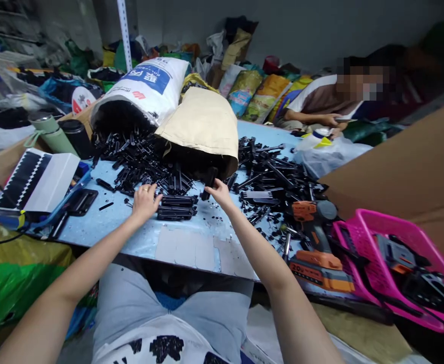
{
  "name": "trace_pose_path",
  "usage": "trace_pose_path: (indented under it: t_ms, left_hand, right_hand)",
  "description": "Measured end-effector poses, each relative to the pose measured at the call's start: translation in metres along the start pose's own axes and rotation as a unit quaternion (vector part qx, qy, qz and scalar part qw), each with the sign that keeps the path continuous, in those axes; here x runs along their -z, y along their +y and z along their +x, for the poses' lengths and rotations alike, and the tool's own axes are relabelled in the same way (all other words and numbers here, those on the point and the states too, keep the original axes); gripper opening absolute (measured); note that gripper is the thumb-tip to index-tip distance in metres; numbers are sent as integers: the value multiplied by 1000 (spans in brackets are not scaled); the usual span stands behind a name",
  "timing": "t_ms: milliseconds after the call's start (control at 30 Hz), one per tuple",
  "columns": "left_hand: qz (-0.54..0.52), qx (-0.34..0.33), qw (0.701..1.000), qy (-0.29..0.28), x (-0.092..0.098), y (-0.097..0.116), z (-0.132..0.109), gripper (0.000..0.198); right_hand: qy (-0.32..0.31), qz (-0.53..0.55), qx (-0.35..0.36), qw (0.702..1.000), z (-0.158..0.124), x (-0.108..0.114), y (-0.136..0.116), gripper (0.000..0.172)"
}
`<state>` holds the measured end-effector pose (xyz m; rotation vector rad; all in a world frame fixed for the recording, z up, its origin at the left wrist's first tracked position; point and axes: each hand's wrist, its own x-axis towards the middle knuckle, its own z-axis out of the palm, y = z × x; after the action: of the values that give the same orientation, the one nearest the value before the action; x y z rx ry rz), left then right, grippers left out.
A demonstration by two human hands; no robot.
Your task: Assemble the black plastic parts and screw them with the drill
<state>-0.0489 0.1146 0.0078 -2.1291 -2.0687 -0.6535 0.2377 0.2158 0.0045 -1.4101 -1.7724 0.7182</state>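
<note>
White sack (149, 83) opens onto loose black pieces (134, 159); pink basket (381, 215) holds a grey-orange tool (398, 253). Right hand (221, 192) clamped on black part (210, 178) at beige sack (203, 119) mouth, long axis steep, top leaning slightly right. Left hand (145, 201), fingers apart, at stacked bars' (177, 207) left ends, contact unclear.
</note>
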Motion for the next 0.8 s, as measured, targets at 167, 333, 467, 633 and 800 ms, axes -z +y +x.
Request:
trace_pose_path:
  t_ms: [167, 333, 467, 633, 800]
  left_hand:
    - [47, 147, 984, -94, -3, -39, 40, 39]
    - [36, 119, 987, -98, -10, -24, 54, 42]
    - [36, 104, 991, -77, 3, -10, 47, 38]
    - [0, -72, 991, -115, 26, 24, -20, 21]
    - [19, -156, 975, -159, 14, 45, -118, 15]
  right_hand:
    - [-114, 161, -59, 979, -79, 8, -15, 38]
    - [-160, 221, -72, 959, -119, -7, -38, 39]
    - [-157, 202, -32, 966, -131, -7, -43, 33]
    - [-77, 244, -23, 966, -158, 5, -33, 47]
    - [-46, 102, -2, 994, -208, 37, -10, 41]
